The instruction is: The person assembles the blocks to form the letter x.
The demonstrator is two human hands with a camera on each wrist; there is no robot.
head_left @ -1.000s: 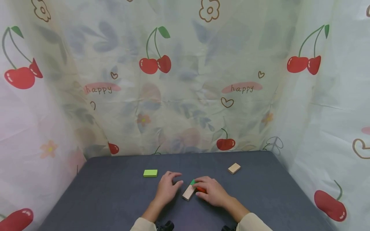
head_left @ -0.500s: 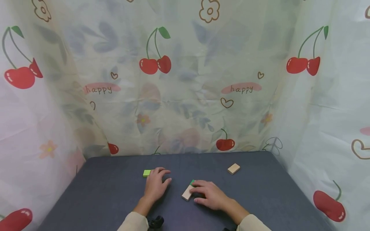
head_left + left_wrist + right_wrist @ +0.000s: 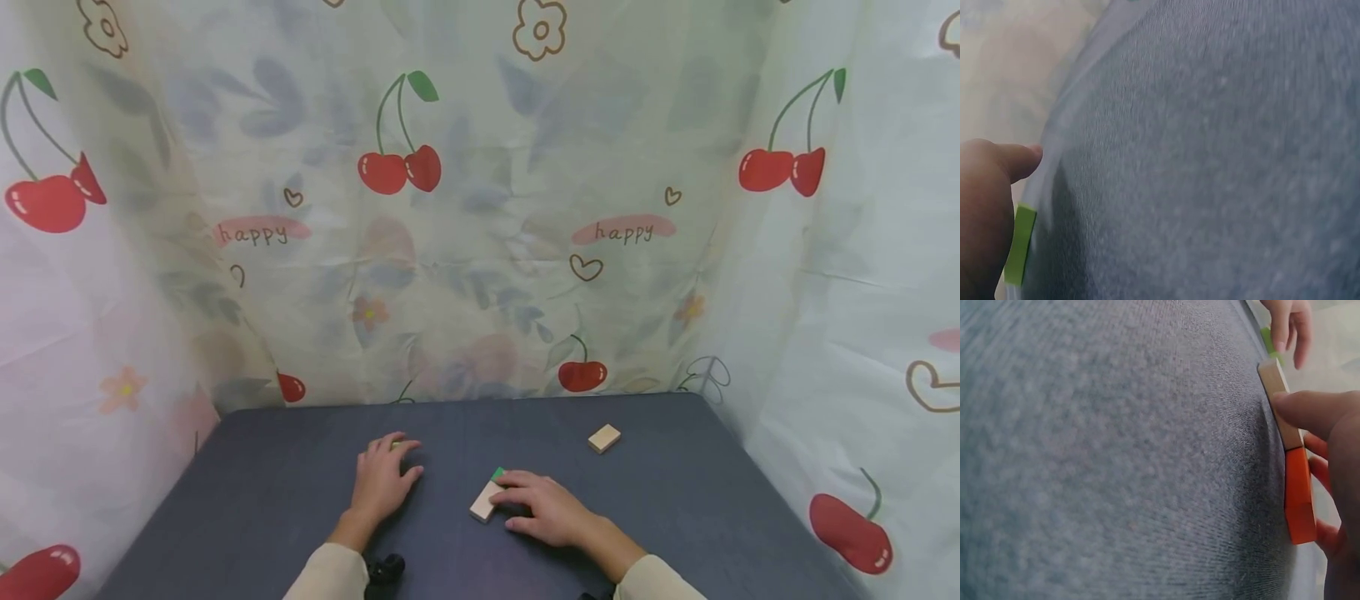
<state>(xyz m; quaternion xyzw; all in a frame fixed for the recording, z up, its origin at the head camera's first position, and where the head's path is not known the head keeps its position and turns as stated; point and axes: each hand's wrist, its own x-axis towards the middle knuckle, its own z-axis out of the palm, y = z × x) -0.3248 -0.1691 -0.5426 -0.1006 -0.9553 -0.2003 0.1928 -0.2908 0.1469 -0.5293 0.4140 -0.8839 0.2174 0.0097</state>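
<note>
My left hand (image 3: 381,477) is over the lime-green block (image 3: 395,445), almost hiding it in the head view. In the left wrist view that green block (image 3: 1020,245) shows just beside the hand, under an extended finger. My right hand (image 3: 551,510) has its fingers lying over the pale wooden block (image 3: 483,503), and a green piece (image 3: 498,473) peeks out at that block's far end. Seen from the right wrist, an orange-red block (image 3: 1299,494) lies end to end with the wooden block (image 3: 1280,406), the thumb overlapping the wood and other fingers behind. The head view hides the orange-red block.
Another wooden block (image 3: 604,438) lies farther back at the right. The dark grey tabletop (image 3: 645,492) is bounded by a hanging curtain (image 3: 480,217) printed with cherries, at the back and on both sides.
My left hand has moved left, away from the middle blocks, and now covers the lime-green block. The right hand has barely moved, but the orange-red block has gone from the head view.
</note>
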